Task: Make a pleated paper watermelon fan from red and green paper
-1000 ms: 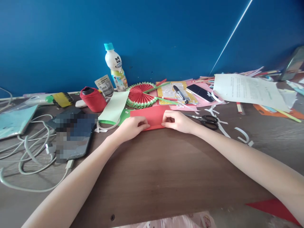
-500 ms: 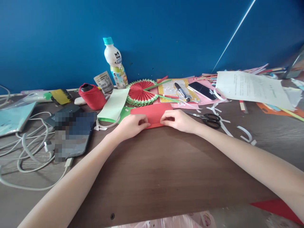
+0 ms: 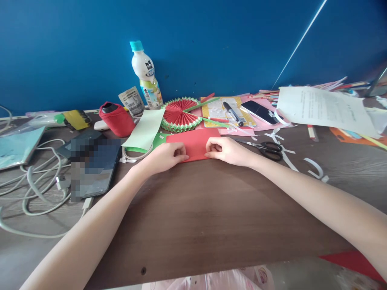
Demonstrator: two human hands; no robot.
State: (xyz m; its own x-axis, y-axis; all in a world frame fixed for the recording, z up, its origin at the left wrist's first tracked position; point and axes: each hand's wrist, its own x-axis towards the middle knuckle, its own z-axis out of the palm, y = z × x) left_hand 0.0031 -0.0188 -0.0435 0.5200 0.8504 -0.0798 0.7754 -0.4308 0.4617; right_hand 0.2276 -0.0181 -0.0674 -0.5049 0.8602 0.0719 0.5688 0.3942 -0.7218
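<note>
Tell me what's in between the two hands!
In the head view, red paper lies between the left hand and the right hand, which are both at its near edge.

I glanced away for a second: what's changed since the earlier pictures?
The camera view has shifted, so the bottle and pleated paper fan sit higher in the picture. The left hand and right hand barely shifted; nothing was visibly taken or let go. Both stay at the near edge of the red paper, the scissors on the desk.
</note>
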